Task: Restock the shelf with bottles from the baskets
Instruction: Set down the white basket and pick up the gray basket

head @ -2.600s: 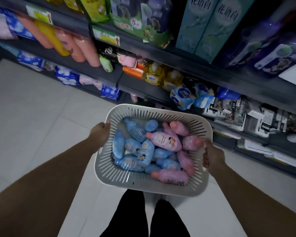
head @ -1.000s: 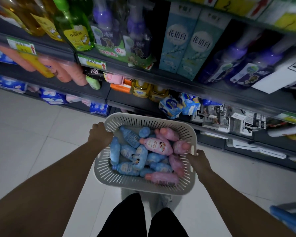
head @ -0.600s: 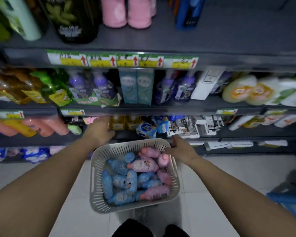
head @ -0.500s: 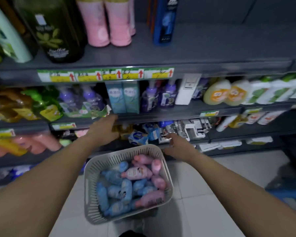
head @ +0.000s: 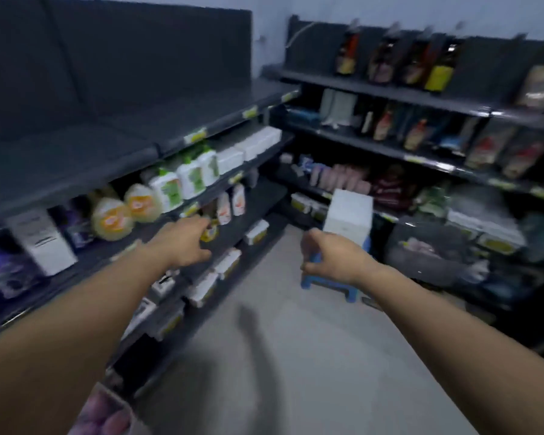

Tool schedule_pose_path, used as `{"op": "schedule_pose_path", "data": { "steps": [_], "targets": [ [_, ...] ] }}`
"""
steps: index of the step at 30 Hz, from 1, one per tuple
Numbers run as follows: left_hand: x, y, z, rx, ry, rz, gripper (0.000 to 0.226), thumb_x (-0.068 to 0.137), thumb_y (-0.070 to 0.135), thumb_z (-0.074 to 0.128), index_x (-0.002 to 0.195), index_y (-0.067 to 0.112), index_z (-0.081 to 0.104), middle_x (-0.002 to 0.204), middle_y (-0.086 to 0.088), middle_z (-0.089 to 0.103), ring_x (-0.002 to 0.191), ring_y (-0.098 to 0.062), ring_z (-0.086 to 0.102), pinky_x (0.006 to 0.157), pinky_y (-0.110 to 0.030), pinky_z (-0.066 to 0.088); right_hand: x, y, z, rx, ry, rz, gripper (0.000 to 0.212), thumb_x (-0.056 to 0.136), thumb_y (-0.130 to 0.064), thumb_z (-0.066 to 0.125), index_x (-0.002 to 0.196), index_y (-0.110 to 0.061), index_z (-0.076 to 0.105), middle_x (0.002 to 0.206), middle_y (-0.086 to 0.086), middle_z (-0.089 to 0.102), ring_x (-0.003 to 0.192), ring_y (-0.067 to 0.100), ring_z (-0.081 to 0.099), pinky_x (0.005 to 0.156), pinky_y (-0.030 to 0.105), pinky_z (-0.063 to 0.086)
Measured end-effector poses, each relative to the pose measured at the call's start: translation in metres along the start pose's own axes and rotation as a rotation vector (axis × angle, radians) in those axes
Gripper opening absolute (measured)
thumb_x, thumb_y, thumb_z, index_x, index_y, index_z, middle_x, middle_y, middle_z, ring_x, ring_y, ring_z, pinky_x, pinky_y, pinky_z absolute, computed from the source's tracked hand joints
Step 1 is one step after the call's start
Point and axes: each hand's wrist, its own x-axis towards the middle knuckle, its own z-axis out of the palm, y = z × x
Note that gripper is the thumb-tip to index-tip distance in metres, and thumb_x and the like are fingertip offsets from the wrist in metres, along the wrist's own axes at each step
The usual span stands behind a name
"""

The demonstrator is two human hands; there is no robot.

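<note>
Basket [head: 120, 400] now bottom-left (floor [head: 296, 356] open)

Dim, bluish light; heavy motion blur smears the shelves [head: 201, 136]; wide-angle bending at edges; soft shadows on the floor [head: 296, 356].

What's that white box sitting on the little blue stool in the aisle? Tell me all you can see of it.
The white box is a plain, squarish carton, cardboard by the look, with a flat top and no print legible through the blur. It stands upright on the blue stool, which sits on the pale floor. The right hand overlaps the box's lower left corner in this view; whether it touches the box cannot be told.
</note>
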Motion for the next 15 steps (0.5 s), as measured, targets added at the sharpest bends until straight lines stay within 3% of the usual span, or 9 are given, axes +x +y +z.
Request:
{"op": "schedule_pose_path", "data": {
  "steps": [7, 11, 15],
  "targets": [
    [0.065, 0.253, -0.009, 0.065, 0.034, 0.424, 0.058, 0.084, 0.033, 0.063, 0.135, 0.019, 0.039, 0.137, -0.005, 0.045, 0.120, -0.025, 0.049, 0.094, -0.035, 0.042, -0.168, 0.160, -0.056, 0.030, 0.225, 0.432, 0.054, 0.087, -0.036, 0.061, 0.132, -0.015, 0.041, 0.120, 0.006, 0.056, 0.107, 0.026, 0.055, 0.080, 0.037, 0.047],
    [0.066, 0.391, -0.008, 0.068, 0.034, 0.714, 0.055, 0.084, 0.030, 0.064, 0.133, 0.016, 0.042, 0.136, -0.005, 0.047, 0.121, -0.025, 0.048, 0.097, -0.037, 0.041, -0.274, 0.219, -0.063, 0.071, 0.370, 0.704, 0.049, 0.084, -0.035, 0.063, 0.127, -0.016, 0.046, 0.109, 0.001, 0.056, 0.105, 0.024, 0.056, 0.078, 0.033, 0.046],
    [0.053, 0.515, -0.005, 0.127, 0.008, 0.988, 0.044, 0.087, 0.029, 0.059, 0.127, 0.018, 0.045, 0.129, -0.003, 0.051, 0.114, -0.024, 0.050, 0.090, -0.035, 0.042, -0.361, 0.262, -0.062, 0.082, 0.427, 0.974, 0.053, 0.083, -0.035, 0.064, 0.129, -0.016, 0.045, 0.115, 0.005, 0.058, 0.101, 0.023, 0.056, 0.083, 0.036, 0.048]
  ]
}}
